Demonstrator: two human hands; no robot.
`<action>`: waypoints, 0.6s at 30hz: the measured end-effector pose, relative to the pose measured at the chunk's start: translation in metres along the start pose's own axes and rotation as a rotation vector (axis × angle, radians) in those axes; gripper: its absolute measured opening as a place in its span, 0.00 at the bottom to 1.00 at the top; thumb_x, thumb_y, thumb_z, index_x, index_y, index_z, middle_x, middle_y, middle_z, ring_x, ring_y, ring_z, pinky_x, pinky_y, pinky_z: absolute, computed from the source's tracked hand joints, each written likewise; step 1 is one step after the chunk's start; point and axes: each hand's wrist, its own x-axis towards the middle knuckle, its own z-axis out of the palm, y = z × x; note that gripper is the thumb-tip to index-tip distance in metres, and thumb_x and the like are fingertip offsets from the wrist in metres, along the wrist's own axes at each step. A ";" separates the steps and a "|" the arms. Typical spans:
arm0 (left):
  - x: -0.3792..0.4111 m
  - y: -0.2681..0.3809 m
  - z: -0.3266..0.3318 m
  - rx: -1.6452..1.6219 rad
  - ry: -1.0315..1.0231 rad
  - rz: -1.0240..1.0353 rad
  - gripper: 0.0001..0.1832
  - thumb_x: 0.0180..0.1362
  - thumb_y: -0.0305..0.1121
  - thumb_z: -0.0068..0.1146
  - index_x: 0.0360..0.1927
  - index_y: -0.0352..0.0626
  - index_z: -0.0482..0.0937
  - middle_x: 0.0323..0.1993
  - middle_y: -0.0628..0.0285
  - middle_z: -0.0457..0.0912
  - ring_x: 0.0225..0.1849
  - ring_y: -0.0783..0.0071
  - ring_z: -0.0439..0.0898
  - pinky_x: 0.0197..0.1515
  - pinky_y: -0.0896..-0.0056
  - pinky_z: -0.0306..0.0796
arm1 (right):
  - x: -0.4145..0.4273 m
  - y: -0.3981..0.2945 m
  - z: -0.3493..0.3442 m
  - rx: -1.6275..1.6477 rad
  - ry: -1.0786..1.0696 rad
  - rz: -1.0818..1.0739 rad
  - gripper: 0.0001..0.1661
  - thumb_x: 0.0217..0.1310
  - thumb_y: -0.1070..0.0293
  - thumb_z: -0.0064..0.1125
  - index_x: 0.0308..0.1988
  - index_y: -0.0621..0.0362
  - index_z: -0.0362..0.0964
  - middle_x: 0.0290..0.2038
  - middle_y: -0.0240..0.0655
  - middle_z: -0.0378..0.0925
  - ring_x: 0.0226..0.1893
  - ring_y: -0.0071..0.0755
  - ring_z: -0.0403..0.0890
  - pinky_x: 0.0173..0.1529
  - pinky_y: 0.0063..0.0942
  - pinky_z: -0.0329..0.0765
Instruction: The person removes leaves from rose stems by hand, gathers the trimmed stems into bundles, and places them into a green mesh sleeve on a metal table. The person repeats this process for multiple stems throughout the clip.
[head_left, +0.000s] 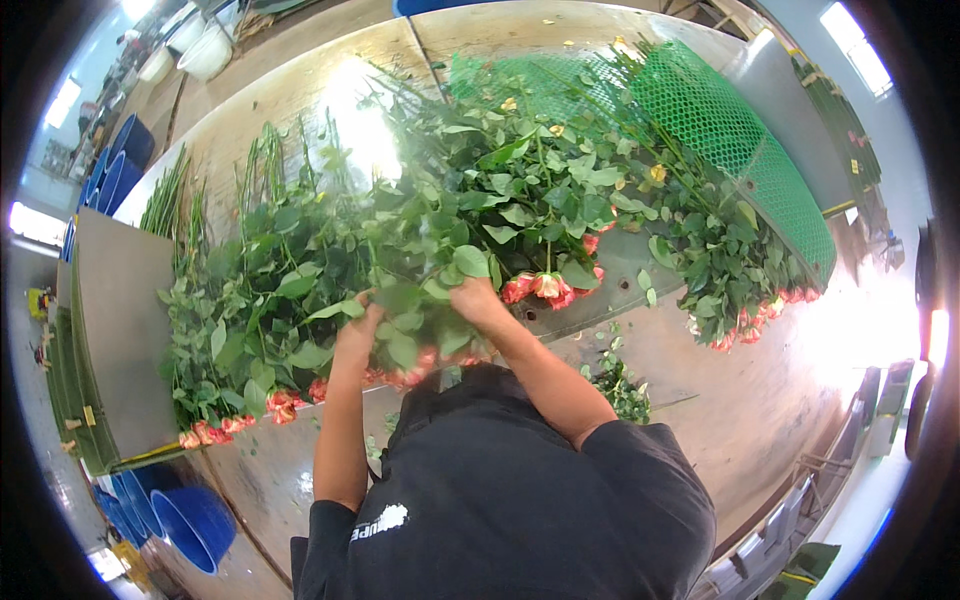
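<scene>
Both of my hands are in among long-stemmed, leafy roses at the front of the table. My left hand (365, 315) is partly covered by leaves, and its fingers are hidden. My right hand (474, 300) is curled among blurred rose stems and leaves (412, 300); which stems it touches is hard to make out. Pink-red rose heads (412, 371) hang at the table's front edge, close to my body. Left of my hands lies a wide row of roses (255, 277), stems pointing away from me. More roses (517, 187) are heaped just beyond my right hand.
Green plastic mesh (720, 135) bends over another bunch of roses (727, 262) at the right. A grey upright panel (124, 300) bounds the table on the left. Blue buckets (195, 525) stand on the floor at lower left; fallen leaves (622, 386) lie below the table edge.
</scene>
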 end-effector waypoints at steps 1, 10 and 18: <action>-0.004 0.010 0.005 0.183 -0.006 0.024 0.23 0.62 0.47 0.52 0.50 0.39 0.74 0.45 0.61 0.79 0.46 0.68 0.75 0.51 0.68 0.66 | -0.001 -0.014 0.006 0.099 -0.026 0.069 0.17 0.46 0.82 0.47 0.40 0.63 0.72 0.37 0.43 0.77 0.40 0.48 0.77 0.48 0.38 0.72; 0.024 -0.032 0.026 -0.093 -0.279 0.246 0.24 0.65 0.32 0.46 0.65 0.43 0.61 0.56 0.59 0.71 0.55 0.68 0.70 0.56 0.67 0.66 | -0.019 -0.109 0.024 0.271 -0.113 0.270 0.24 0.51 0.70 0.54 0.50 0.62 0.63 0.39 0.46 0.76 0.38 0.46 0.78 0.45 0.34 0.74; -0.024 -0.010 0.037 -0.865 -0.243 0.104 0.26 0.57 0.36 0.60 0.59 0.47 0.68 0.51 0.64 0.76 0.49 0.67 0.77 0.47 0.63 0.75 | 0.013 -0.139 -0.036 -0.409 -0.564 0.022 0.24 0.55 0.51 0.56 0.40 0.61 0.74 0.38 0.52 0.79 0.39 0.51 0.81 0.46 0.37 0.76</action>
